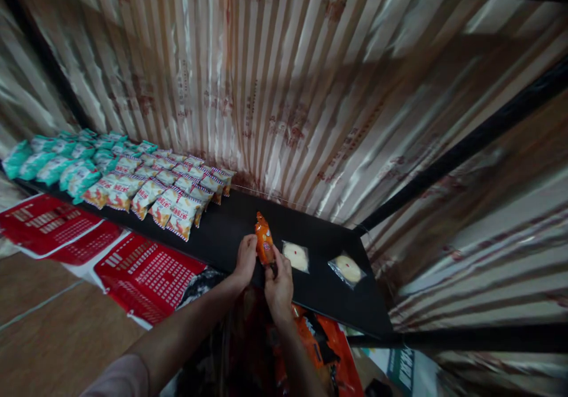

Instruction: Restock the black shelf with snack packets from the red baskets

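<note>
An orange snack packet (264,242) stands upright on the black shelf (231,231), near its front edge and roughly midway along it. The right hand (279,284) grasps the packet's lower end, fingers curled around it from the right, with the wrist and forearm rising from below the shelf edge. The left hand (245,260) rests just beside the packet on its left, fingers bent over the shelf's front lip; whether it grips the packet or only touches it cannot be told from here. Its forearm stretches in from the lower left, a pale sleeve (119,379) at the elbow.

Just right of the packet lie two clear-wrapped round cakes (296,256) and (348,268), flat and apart from each other, the second near the shelf's right corner. To the left there is a stretch of bare black surface, then rows of red-and-white striped snack bags (177,199), and beyond them teal bags (66,160) at the far left end. A striped curtain (275,89) hangs close behind the shelf. Below the front edge sit red baskets (146,276) on the floor and a heap of orange packets (319,344) under the hands
</note>
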Motion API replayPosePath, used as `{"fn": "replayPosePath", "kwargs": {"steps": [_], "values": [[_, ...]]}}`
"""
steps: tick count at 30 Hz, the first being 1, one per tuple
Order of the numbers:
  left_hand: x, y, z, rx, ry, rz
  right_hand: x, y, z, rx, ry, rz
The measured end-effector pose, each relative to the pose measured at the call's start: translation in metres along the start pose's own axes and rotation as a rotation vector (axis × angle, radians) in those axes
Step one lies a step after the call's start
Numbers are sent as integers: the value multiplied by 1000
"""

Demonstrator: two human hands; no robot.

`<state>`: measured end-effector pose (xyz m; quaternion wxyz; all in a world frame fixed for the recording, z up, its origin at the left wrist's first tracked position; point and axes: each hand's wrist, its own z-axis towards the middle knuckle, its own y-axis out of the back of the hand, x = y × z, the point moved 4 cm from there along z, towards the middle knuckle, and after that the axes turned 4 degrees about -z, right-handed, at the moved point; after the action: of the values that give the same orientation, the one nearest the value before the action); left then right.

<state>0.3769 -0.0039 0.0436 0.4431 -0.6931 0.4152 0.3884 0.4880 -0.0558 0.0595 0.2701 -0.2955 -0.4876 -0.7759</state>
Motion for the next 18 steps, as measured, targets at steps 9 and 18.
{"fn": "replayPosePath", "kwargs": {"steps": [9,18], "values": [[7,16,4,-22,113,-114,23,-24,-18,71,240,-240],[7,26,9,58,173,-170,39,-32,-26,128,334,-336]]}}
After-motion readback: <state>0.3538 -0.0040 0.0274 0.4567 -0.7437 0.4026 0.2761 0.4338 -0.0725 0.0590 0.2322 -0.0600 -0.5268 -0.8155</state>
